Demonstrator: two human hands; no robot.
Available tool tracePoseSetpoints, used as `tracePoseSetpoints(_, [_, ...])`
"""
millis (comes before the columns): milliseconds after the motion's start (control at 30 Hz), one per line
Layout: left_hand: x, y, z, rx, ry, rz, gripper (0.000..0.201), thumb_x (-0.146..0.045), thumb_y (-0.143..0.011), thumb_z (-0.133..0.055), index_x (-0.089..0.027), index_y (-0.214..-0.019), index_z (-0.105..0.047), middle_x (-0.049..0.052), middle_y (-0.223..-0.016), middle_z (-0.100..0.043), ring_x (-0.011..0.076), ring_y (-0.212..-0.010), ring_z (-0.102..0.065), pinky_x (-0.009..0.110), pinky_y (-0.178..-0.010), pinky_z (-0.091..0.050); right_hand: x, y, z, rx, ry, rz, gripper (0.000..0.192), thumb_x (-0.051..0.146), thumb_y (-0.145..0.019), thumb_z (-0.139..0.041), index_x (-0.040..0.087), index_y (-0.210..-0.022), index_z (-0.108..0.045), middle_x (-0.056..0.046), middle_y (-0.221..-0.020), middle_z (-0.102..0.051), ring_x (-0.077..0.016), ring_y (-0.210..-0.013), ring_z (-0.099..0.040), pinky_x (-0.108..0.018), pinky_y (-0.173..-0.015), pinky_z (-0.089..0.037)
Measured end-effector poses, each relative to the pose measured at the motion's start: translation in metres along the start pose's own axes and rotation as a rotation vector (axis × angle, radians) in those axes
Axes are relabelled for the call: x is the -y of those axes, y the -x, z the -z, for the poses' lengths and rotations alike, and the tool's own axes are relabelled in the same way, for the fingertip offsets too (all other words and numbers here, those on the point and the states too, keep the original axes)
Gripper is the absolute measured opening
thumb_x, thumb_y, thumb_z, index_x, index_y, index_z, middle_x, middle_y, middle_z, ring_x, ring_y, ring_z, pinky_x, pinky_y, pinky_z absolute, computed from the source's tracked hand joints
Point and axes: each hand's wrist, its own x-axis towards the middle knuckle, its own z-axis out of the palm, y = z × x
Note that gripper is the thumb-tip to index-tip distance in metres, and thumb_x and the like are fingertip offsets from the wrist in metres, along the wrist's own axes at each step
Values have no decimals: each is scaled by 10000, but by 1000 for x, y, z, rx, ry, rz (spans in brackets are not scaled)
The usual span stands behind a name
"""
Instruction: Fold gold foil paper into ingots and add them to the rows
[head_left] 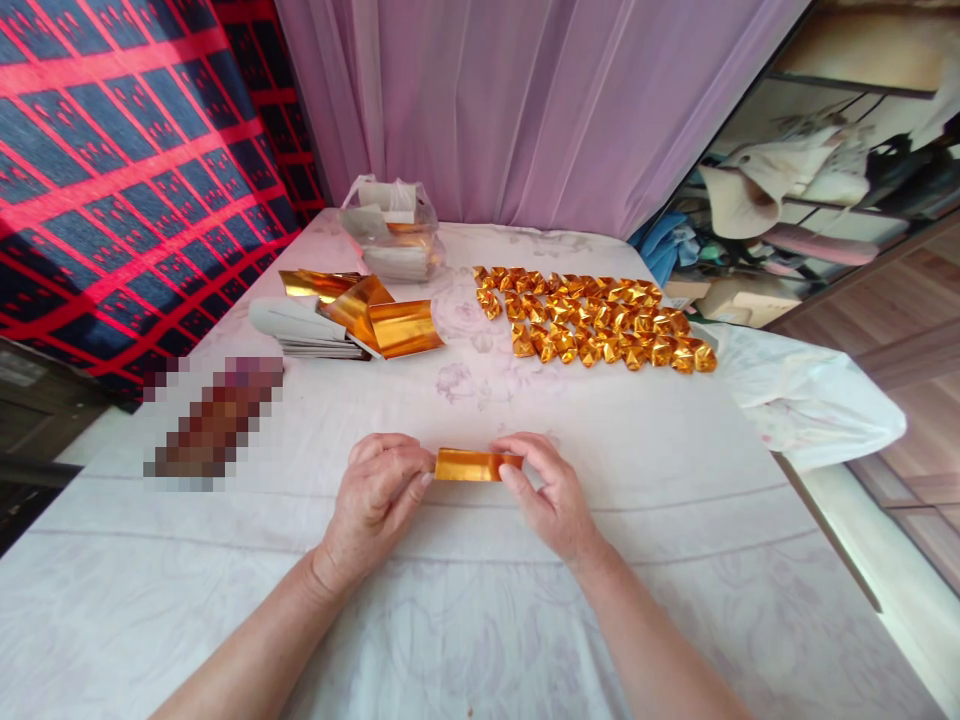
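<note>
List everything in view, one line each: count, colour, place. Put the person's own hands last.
gold foil strip: one, gold, low over the cloth at centre, held at both ends
folded gold pieces: too many to count exactly, gold, in rows at back right
loose gold sheets: several, gold, curled on top of the paper stack at back left
paper stack: one, white-grey, back left
plastic bag: one, clear, holding more paper, far edge by the curtain
white cloth: one, white with a faint floral print, covering the surface
curtain: one, lilac, behind
left hand: gripping the strip's left end
right hand: gripping its right end
</note>
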Motion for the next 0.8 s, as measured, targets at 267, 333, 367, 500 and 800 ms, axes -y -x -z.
tracePoseSetpoints(267, [-5,0,3,-46,22,103,91,-161,-906,-568,-232,-953,-599,-2,-806,-668,161,-797,-611,306,-783,-475,14,0,0,56,-68,-73,37,255,-833,-618,244,-848,-650,-8,-769,-704,-160,-706,-652,-286,-678,-534])
tracePoseSetpoints(333, [-5,-1,4,-50,25,132,78,-184,-910,-572,-231,-961,-607,2,-814,-673,161,-799,-615,304,-775,-480,15,0,-1,77,-89,-107,33,246,-825,-615,238,-834,-646,1,-742,-703,-144,-657,-646,-254,-631,-526])
tracePoseSetpoints(367, [-6,-2,4,-50,26,144,71,-191,-912,-572,-229,-958,-610,3,-815,-674,161,-799,-616,303,-773,-481,15,1,-2,78,-97,-117,30,243,-822,-614,235,-826,-643,5,-730,-702,-137,-642,-643,-242,-619,-522])
tracePoseSetpoints(500, [-9,-8,5,-43,31,148,45,-211,-916,-576,-225,-893,-612,-6,-775,-664,153,-771,-610,298,-759,-473,16,2,-5,64,-110,-119,40,233,-821,-602,224,-789,-623,17,-681,-677,-122,-610,-628,-215,-597,-505])
tracePoseSetpoints(800, [-3,-40,17,181,-124,108,116,-266,-948,-490,-228,-902,-590,-27,-804,-699,149,-740,-636,442,-1030,-353,21,3,-7,78,-112,-98,61,244,-833,-574,226,-776,-584,14,-680,-667,-122,-617,-622,-218,-594,-490])
